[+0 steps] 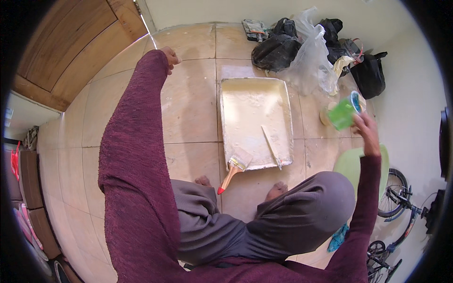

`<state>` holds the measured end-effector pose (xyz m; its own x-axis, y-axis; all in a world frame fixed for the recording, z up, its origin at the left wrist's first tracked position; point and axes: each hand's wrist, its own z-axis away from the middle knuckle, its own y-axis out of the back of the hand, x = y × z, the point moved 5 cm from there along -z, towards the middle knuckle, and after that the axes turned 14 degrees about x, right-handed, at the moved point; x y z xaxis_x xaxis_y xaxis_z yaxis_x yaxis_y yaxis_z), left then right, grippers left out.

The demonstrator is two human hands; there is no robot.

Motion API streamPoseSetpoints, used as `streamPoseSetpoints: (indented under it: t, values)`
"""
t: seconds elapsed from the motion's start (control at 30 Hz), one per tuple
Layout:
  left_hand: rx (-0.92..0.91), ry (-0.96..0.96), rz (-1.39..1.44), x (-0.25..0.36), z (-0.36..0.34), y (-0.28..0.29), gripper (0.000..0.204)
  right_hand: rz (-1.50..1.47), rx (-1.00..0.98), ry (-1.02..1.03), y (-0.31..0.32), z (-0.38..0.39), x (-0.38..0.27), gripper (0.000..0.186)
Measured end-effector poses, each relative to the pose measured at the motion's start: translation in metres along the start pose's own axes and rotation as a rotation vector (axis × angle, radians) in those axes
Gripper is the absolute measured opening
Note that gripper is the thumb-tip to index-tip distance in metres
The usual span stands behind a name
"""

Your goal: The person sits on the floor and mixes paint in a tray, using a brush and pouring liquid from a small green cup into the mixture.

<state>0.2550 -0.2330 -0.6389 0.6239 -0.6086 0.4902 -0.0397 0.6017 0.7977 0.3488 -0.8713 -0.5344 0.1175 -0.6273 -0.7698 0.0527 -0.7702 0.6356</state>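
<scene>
"Green container (340, 116), where?"
"Above the tiled floor (188, 108), right of the cream-coated tray (254, 81), grasped in my right hand (367, 129)."
"Left hand (171, 60)?"
"Mine's curled, well apart from the tray; I can't tell whether it grips anything."

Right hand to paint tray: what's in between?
Head view: from the right hand, the blurred green container it holds, a partly hidden pale tub, then floor tiles up to the paint tray.
</scene>
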Motion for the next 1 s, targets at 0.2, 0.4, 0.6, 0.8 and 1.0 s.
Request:
streamPoseSetpoints:
  t: [0.2,0.4,0.6,0.8,1.0]
  values:
    - [0.018,0.005,0.017,0.010,-0.009,-0.014,0.036,0.741,0.722,-0.100,0.240,0.061,0.112,0.043]
    - [-0.017,-0.070,0.000,0.032,-0.019,-0.020,0.036,0.987,0.269,-0.490,0.255,0.054,0.259,0.043]
    - [-0.021,-0.027,-0.040,0.032,-0.017,-0.016,0.038,1.067,0.637,-0.096,0.221,0.053,0.213,0.042]
    - [-0.033,0.011,-0.035,0.020,-0.019,-0.016,0.038,0.376,0.180,-0.246,-0.010,0.105,0.136,0.026]
    - [-0.037,-0.059,0.010,0.034,-0.017,-0.016,0.039,0.246,-0.150,0.025,-0.192,0.167,0.123,0.028]
